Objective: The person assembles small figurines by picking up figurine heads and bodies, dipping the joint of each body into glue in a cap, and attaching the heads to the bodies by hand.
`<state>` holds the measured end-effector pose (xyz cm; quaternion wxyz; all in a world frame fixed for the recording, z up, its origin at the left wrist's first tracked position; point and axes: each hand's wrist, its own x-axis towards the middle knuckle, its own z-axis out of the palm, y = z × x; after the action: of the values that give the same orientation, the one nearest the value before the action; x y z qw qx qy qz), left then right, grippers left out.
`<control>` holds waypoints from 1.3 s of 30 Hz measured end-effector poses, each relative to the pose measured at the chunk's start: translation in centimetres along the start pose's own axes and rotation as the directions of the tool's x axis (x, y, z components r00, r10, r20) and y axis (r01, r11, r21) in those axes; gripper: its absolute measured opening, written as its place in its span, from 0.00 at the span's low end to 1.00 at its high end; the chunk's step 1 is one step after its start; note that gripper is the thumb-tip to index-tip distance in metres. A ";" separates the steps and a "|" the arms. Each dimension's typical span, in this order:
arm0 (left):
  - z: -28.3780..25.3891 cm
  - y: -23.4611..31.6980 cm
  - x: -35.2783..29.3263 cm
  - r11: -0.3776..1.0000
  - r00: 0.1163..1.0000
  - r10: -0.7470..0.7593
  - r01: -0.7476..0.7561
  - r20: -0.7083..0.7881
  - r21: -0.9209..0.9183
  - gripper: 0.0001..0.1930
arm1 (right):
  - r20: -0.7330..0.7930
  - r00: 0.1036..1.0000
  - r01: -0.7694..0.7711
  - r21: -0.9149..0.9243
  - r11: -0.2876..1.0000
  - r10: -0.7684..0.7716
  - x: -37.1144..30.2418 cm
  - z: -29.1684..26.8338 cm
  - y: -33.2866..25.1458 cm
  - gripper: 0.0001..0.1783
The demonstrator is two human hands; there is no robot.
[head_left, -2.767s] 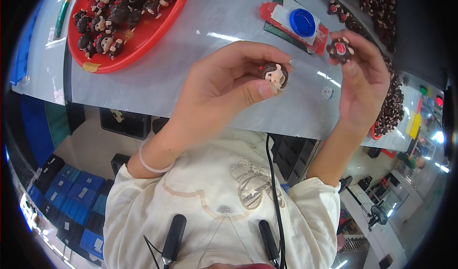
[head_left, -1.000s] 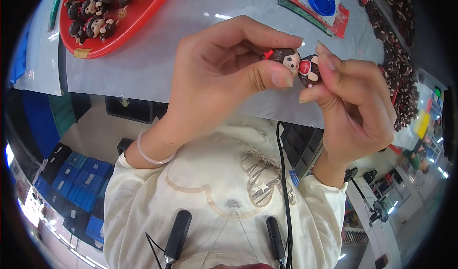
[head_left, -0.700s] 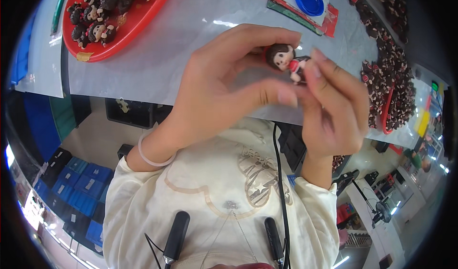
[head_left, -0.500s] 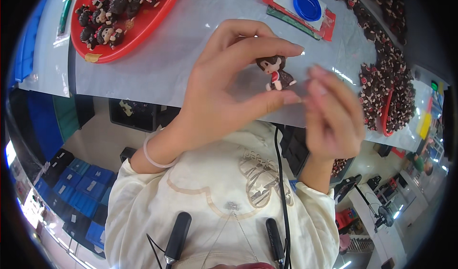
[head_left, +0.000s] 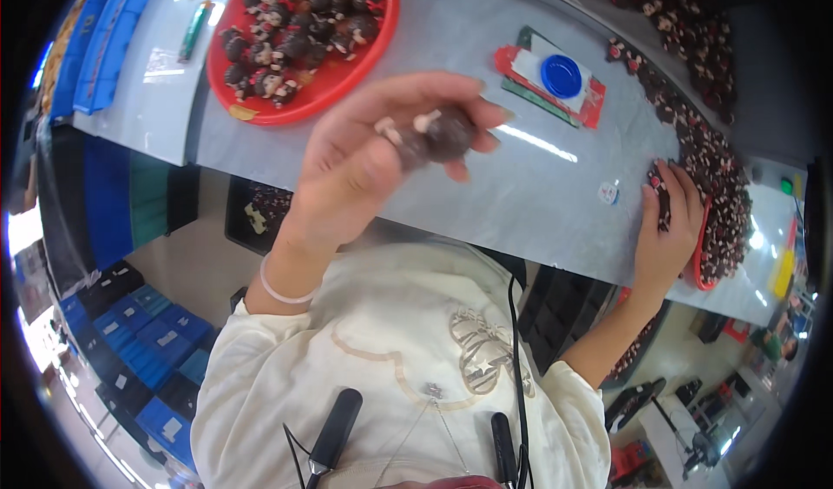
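My left hand (head_left: 347, 164), raised over the table, holds a small doll figurine (head_left: 447, 133) between thumb and fingers. The figurine's round dark-brown head and pale limbs show, slightly blurred; its face is turned away. At the right my right hand (head_left: 672, 229) reaches to the edge of a heap of similar brown, red and pale figurines (head_left: 724, 203). Its fingers are curled over a dark figurine (head_left: 661, 198), partly hidden between thumb and fingers.
A red round tray (head_left: 347, 94) with several figurines stands at the left. Near the back lie a blue round lid (head_left: 561, 76), white and red pieces and a green board (head_left: 542, 107). A small whitish disc (head_left: 608, 192) lies on the grey table (head_left: 521, 220). More figurines (head_left: 677, 20) lie at far right.
My left hand has moved left and turned, so the figurine's face no longer shows. My right hand has left it and gone right to the heap. The whole view has shifted.
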<state>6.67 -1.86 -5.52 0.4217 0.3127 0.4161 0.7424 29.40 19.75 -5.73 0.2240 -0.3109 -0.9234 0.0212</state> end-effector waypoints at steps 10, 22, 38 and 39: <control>-3.8 6.1 1.5 0.119 0.989 0.094 0.105 -0.116 0.987 0.18 | -0.229 0.973 -0.006 -0.022 1.000 0.001 -0.4 0.8 0.8 0.13; -6.2 7.9 20.9 -0.195 0.983 -0.075 -0.178 0.166 0.965 0.13 | -0.184 0.903 -0.134 0.738 0.662 0.388 -1.1 -0.4 0.3 0.14; -2.5 6.0 16.2 0.422 0.955 -0.058 -0.239 0.290 0.874 0.12 | 0.057 0.912 -0.215 0.910 0.354 0.406 -2.6 -2.1 0.3 0.17; -2.8 5.5 14.6 0.468 0.948 -0.066 -0.245 0.310 0.849 0.14 | 0.066 0.926 -0.204 0.916 0.346 0.371 -2.6 -2.0 0.2 0.18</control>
<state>-4.13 8.44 -0.32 0.2186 0.6147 0.6512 0.3877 32.23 18.23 -5.02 0.4194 -0.2963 -0.6708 0.5351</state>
